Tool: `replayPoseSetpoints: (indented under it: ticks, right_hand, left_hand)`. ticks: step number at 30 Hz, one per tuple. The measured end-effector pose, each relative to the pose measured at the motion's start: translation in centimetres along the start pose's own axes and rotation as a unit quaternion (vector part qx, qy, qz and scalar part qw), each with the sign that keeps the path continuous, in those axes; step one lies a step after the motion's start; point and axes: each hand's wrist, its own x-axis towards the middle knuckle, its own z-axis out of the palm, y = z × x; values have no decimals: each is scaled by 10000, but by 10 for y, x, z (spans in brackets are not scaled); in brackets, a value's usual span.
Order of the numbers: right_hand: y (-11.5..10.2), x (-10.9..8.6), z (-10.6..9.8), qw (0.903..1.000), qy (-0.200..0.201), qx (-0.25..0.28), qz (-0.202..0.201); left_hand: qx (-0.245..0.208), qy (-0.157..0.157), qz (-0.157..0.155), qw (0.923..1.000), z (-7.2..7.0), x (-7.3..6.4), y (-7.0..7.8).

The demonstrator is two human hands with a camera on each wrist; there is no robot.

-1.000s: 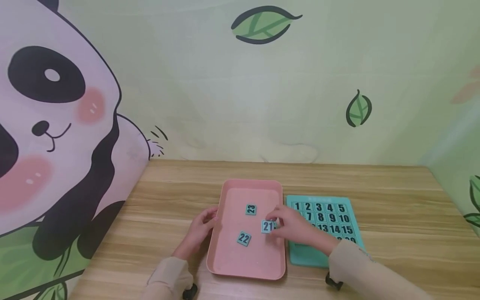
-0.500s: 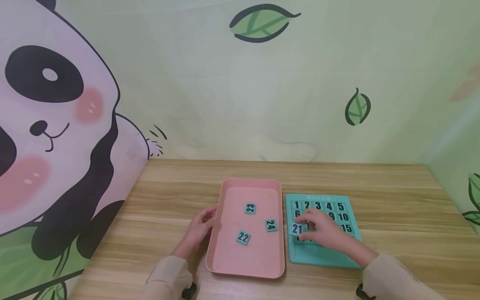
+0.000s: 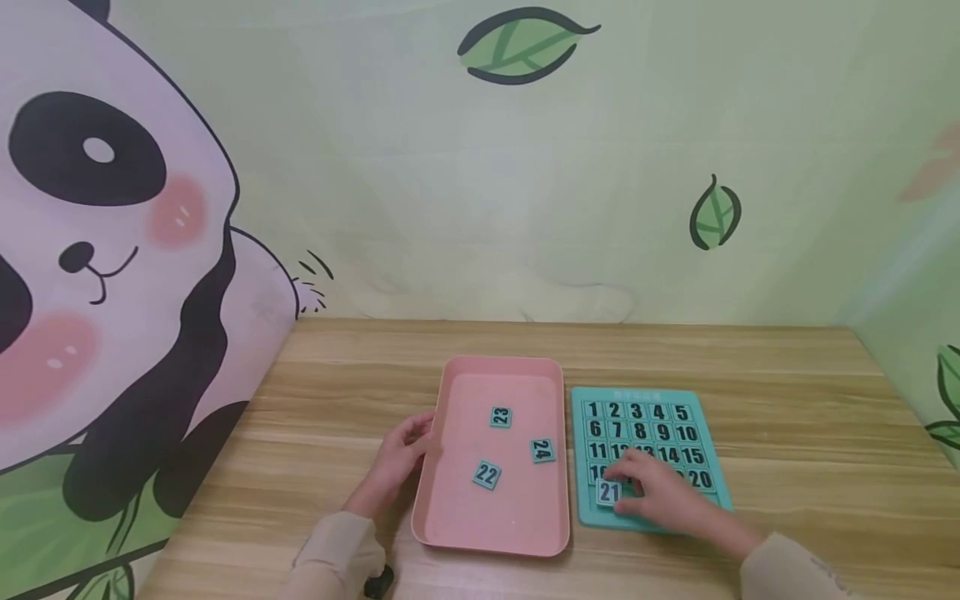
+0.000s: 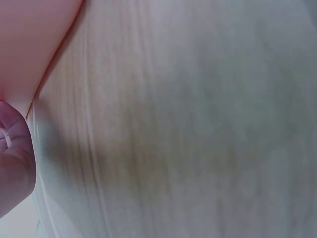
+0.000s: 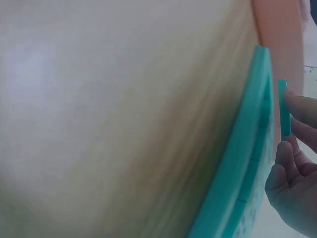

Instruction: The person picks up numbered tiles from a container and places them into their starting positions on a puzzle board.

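My right hand (image 3: pixel 660 496) pinches a teal number tile marked 21 (image 3: pixel 609 492) between thumb and fingers, over the lower left of the teal number board (image 3: pixel 588 512). In the right wrist view the tile (image 5: pixel 284 108) appears edge-on at the fingertips, close above the board's (image 5: pixel 237 148) raised rim. Rows of tiles numbered 1 to 20 fill the board's upper part, some hidden by the hand. My left hand (image 3: pixel 401 457) rests with relaxed fingers against the left side of the pink tray (image 3: pixel 491 529); the left wrist view shows only part of this hand (image 4: pixel 15 158).
Inside the tray lie tile 23 (image 3: pixel 501 417), turned sideways, tile 24 (image 3: pixel 542 451) near the right wall, and tile 22 (image 3: pixel 487 475), tilted. Tray and board stand side by side on a wooden table (image 3: pixel 360 375). A panda-printed backdrop (image 3: pixel 525 208) rises behind.
My right hand has lifted tile 21 off the tray and carried it right, then down to the board's lower left. Tile 24 has come into view. My left hand stays at the tray.
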Motion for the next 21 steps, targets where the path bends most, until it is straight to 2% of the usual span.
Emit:
replayPoseSetpoints:
  ticks: [11,21]
  right_hand:
    - [9,1,14,9988,67,-418,-259]
    - [4,6,14,9982,-2,-584,-114]
  left_hand:
    - [73,14,-34,10000,0,0,0]
    - [57,35,7,10000,0,0,-2]
